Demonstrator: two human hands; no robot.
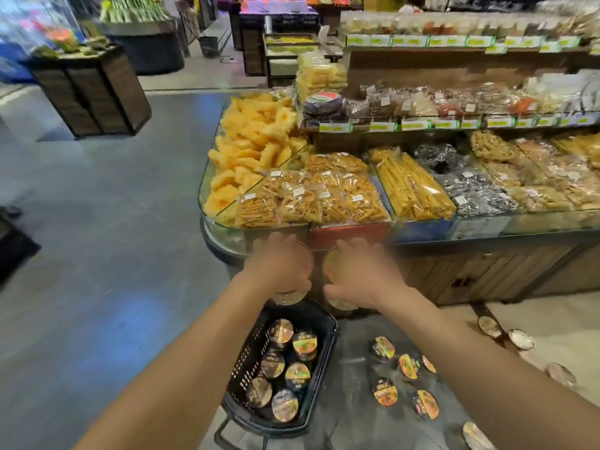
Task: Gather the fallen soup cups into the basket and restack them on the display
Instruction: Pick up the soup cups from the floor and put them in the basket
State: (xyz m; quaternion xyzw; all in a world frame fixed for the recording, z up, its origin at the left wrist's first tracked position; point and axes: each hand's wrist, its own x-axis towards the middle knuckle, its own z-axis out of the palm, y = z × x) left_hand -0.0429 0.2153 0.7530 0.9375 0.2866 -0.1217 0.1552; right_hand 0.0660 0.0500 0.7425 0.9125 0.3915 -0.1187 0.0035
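— What's around me?

— A shop aisle with a grey floor [97, 222]. Ahead of you is a glass-fronted display [487, 229] heaped with bagged dried snacks [324, 198]. The black basket [250, 352] stands on the floor just below your arms, and the cups in the basket [297, 375] mostly lie lids up.

— And my hands?

— Both are raised in front of the display's edge. Your left hand [279, 264] curls its fingers round the left cup [289, 297]. Your right hand [363, 274] wraps the right cup [331, 266] the same way. Blur hides exactly where each finger sits.

— How will these handle?

— They look like light, thin-walled tubs with a film lid. I'd expect them to be stiff at the rim and easily dented mid-wall, and the glossy lid is probably slippery. Take each one round the upper wall near the rim, thumb opposite fingers, and don't press on the lid.

— What's left?

— More fallen cups [384, 392] lie scattered on the floor right of the basket, some of them near the display's foot.
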